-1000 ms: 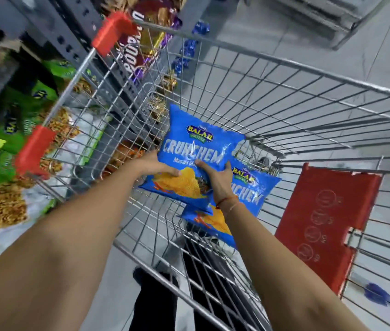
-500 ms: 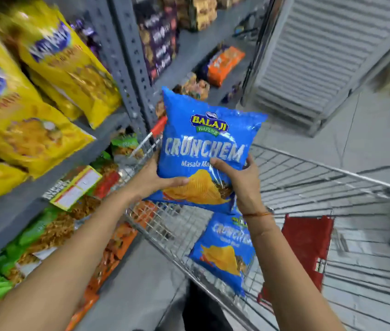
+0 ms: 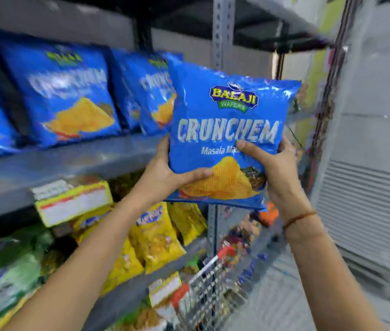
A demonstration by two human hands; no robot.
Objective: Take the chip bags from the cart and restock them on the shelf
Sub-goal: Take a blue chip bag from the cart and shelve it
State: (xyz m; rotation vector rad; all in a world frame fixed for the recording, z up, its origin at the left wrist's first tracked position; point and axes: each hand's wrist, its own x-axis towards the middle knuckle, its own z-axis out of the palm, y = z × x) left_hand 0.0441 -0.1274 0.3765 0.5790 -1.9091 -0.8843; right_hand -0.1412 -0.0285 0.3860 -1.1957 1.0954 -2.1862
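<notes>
I hold a blue Crunchem chip bag (image 3: 225,120) upright in front of the grey shelf (image 3: 81,161). My left hand (image 3: 165,173) grips its lower left edge and my right hand (image 3: 275,173) grips its lower right side, thumb across the front. The bag is at the right end of the shelf, level with a row of matching blue bags (image 3: 65,96) that stand there. A corner of the wire cart (image 3: 203,295) with a red handle tip shows at the bottom, below my arms.
Yellow snack bags (image 3: 155,237) and green bags (image 3: 5,271) fill the lower shelves, with price tags (image 3: 74,204) on the shelf edges. A grey upright post (image 3: 220,32) stands behind the held bag. A shuttered grey wall (image 3: 368,211) is at the right.
Both hands lifted the blue bag out of the cart and up to the shelf with the matching blue bags. My view swung up from the cart to the shelf.
</notes>
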